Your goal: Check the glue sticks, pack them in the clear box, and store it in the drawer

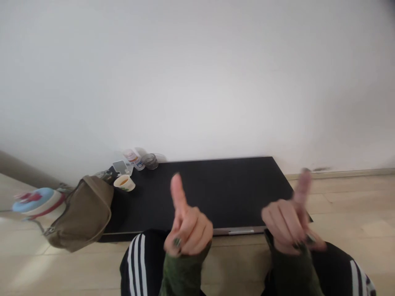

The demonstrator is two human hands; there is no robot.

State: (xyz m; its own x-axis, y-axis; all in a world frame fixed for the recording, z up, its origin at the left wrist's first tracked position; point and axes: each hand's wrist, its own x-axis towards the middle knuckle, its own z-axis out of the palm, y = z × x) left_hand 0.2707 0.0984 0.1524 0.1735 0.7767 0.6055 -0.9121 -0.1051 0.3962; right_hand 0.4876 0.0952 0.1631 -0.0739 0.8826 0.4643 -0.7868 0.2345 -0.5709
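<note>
My left hand (189, 232) is raised above my left knee, in front of the front edge of a low black table (216, 189). Its index finger points up, the other fingers are curled, and the palm side faces me. My right hand (290, 226) is held up near the table's right front corner, slightly blurred. There too the index finger is stretched out, with the thumb out to the side and the remaining fingers bent. Neither hand holds or touches an object. Dark green sleeves cover both wrists.
At the table's left stand a paper cup (125, 183) with amber liquid, a small bottle (134, 159), a clear glass (150, 161) and a whitish flat item (121, 167). A brown bag (84, 213) and a blue-lidded container (43, 201) sit further left. A white wall (216, 82) rises behind.
</note>
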